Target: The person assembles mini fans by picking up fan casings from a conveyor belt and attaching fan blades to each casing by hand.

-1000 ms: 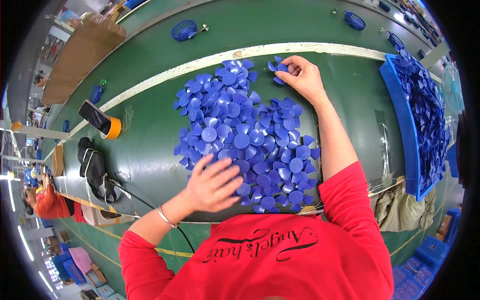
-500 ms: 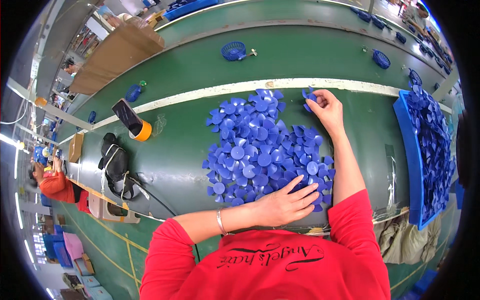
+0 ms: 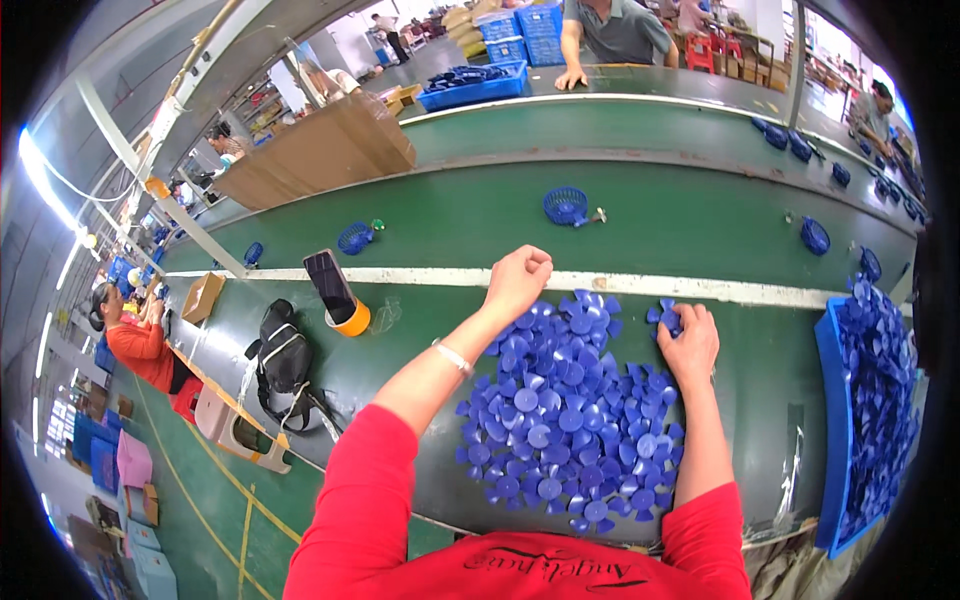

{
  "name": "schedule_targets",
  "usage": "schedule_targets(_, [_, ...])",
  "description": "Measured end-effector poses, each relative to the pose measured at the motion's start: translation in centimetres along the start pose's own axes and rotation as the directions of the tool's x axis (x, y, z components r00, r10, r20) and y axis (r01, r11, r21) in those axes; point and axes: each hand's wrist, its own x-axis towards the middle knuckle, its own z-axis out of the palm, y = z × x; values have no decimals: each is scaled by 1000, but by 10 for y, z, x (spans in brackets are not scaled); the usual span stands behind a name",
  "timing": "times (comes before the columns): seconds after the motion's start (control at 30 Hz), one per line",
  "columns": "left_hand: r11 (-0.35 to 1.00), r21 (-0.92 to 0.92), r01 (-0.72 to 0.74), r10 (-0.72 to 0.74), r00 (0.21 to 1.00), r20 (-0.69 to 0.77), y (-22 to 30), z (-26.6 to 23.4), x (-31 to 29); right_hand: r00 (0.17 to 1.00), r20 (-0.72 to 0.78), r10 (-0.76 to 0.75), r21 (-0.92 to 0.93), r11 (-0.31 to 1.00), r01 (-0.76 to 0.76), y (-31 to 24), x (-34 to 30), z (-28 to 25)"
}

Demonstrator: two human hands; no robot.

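A broad pile of blue plastic fan blades (image 3: 570,420) lies on the dark green bench in front of me. At its far right corner, my right hand (image 3: 692,345) has its fingers bent round a single blue fan blade (image 3: 664,316). My left hand (image 3: 520,280) hovers beyond the pile's far left corner, close to the white divider strip (image 3: 690,288). Its fingers are curled together, and whatever may be in them is hidden. Past the strip, a blue fan guard basket (image 3: 566,206) with a small metal-tipped part rests on the green belt.
To the right stands a blue tray (image 3: 832,440) heaped with fan blades. On the left are a phone (image 3: 328,278) on an orange tape roll (image 3: 350,320) and a black bag (image 3: 284,350). More fan guards (image 3: 355,237) lie along the belt (image 3: 450,225). A co-worker (image 3: 620,35) leans opposite.
My left hand has gone from the pile's near edge to beyond its far left corner and curled. My right hand stays at the fan blade. The view has tilted up, showing a co-worker opposite.
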Motion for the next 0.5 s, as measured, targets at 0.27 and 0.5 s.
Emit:
schedule_targets(0.27, [921,-139,364,-370,929,-19,-41,51,115,998,51,27,25,999,-29,-5,7,2])
schedule_targets(0.5, [788,-300,537,-578,814,-59,-33,99,158,999,48,26,68,997,-29,-9,10,4])
